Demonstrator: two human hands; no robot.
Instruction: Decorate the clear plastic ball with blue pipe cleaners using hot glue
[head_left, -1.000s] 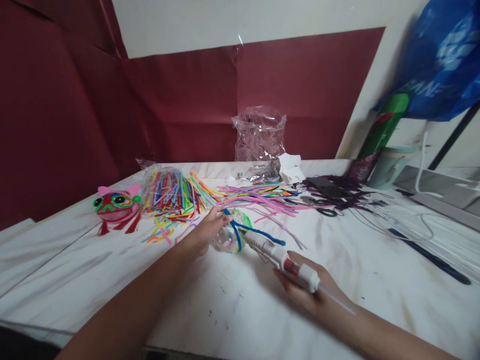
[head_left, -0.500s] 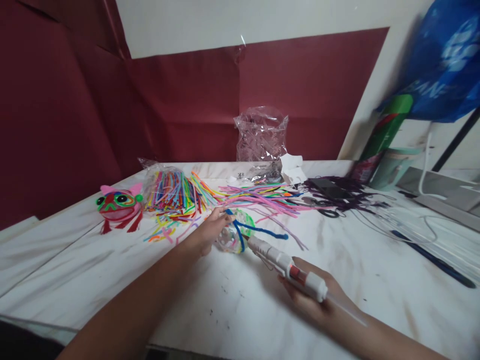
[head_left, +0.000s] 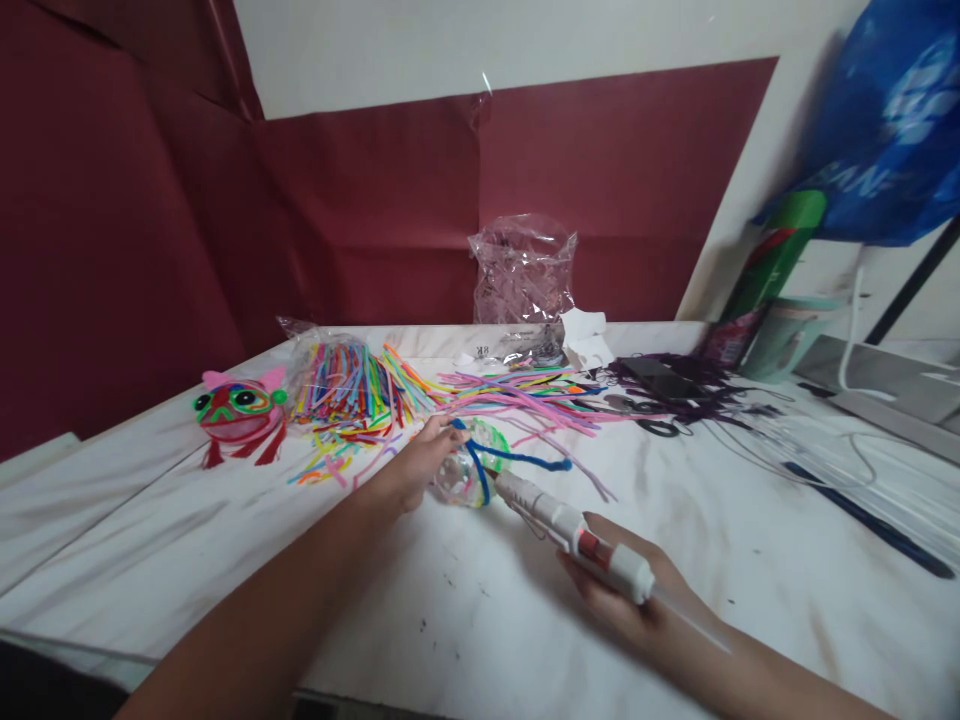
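My left hand [head_left: 420,465] is closed on a clear, rounded plastic piece [head_left: 454,482] with green trim along its far side. Across it lies a blue pipe cleaner [head_left: 517,457], one length bent down over the front and another sticking out to the right. The fingers pinch near the blue bend. My right hand [head_left: 619,585] grips a white hot glue gun [head_left: 551,510] with a reddish section; a clear glue stick trails from its back. Its nozzle points at the blue pipe cleaner on the rounded piece, touching or very close; I cannot tell which.
A decorated animal face [head_left: 240,415] sits at the left. Behind my hands lie a bag of colourful pipe cleaners [head_left: 337,385] and a loose heap of pink ones [head_left: 525,395]. Scissors [head_left: 660,427], a dark phone [head_left: 660,380], clear glue sticks [head_left: 817,480] and a cup [head_left: 784,340] are at right.
The free end of the blue pipe cleaner has shifted slightly up and left. Both hands and the glue gun stay nearly in place.
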